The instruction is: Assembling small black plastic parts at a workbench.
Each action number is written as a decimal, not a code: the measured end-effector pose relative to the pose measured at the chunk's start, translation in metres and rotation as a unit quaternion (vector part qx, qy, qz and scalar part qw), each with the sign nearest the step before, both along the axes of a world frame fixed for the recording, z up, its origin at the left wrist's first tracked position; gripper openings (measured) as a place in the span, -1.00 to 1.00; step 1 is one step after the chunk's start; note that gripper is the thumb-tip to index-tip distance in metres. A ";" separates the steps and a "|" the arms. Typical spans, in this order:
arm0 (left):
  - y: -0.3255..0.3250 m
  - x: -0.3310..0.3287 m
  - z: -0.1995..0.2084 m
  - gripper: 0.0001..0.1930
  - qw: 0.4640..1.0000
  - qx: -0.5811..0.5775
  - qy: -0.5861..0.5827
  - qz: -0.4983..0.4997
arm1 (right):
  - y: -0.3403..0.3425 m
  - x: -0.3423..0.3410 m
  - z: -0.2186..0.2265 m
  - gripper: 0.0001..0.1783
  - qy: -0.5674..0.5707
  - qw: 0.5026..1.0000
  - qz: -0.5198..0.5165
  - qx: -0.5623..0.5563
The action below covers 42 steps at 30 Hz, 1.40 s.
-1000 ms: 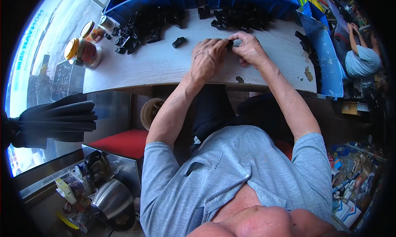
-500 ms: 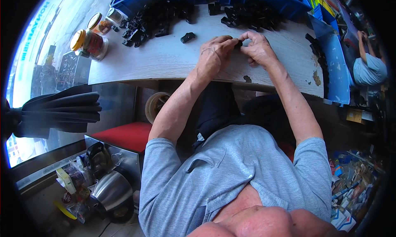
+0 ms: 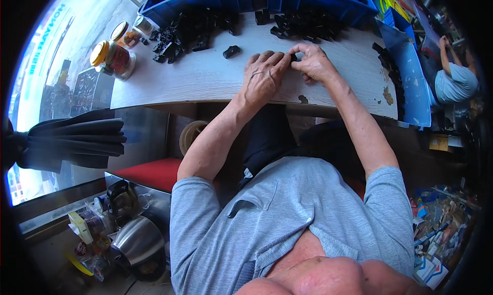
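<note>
My left hand (image 3: 263,78) is back up over the worktable, its fingers bent and close together against a small black plastic part (image 3: 294,58). My right hand (image 3: 314,64) pinches that part between thumb and forefinger, its other fingers curled. Most of the part is hidden by my fingers. A single loose black part (image 3: 231,52) lies on the table to the left of my hands. Beyond it, a heap of black parts (image 3: 177,36) spreads at the far left, and a second heap of black parts (image 3: 308,25) lies straight ahead of my hands.
Blue bins (image 3: 205,2) line the table's far edge, and a blue tray (image 3: 405,64) stands at its right side. Lidded jars (image 3: 114,59) sit at the left edge. A metal kettle (image 3: 138,238) is low on the left. Another person (image 3: 454,82) works at far right.
My hands have shifted slightly left in view, along with the table. The fingers of my left hand lie a little flatter across the small part.
</note>
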<state>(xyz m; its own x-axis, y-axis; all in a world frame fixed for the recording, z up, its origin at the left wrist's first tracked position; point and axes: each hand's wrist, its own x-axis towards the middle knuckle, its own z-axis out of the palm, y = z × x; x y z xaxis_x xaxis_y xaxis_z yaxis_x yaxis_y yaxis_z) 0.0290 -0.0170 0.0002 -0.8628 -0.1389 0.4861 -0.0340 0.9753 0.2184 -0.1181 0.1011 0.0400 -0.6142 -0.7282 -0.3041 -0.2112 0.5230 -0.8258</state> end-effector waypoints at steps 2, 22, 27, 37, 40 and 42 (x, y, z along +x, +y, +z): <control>0.000 0.000 0.002 -0.57 1.000 0.014 -0.008 -0.005 | 0.001 0.000 -0.003 -0.61 0.000 1.000 -0.008 0.011; -0.079 0.039 -0.011 -0.69 0.983 0.016 0.039 0.180 | 0.109 -0.090 -0.009 -0.59 -0.092 0.922 -0.340 -0.161; -0.081 0.036 -0.011 -0.69 0.980 0.025 0.068 0.183 | 0.144 -0.127 -0.003 -0.64 -0.033 0.851 -0.493 -0.180; -0.093 0.028 -0.001 -0.77 0.986 0.023 -0.010 0.165 | 0.087 -0.081 -0.016 -0.63 -0.087 0.938 -0.293 -0.161; -0.095 0.027 -0.012 -0.78 0.983 0.043 0.054 0.169 | 0.057 -0.063 -0.016 -0.59 -0.059 0.957 -0.251 -0.135; -0.092 0.024 -0.015 -0.78 0.978 0.060 0.100 0.174 | 0.044 -0.058 -0.016 -0.56 -0.038 0.964 -0.234 -0.123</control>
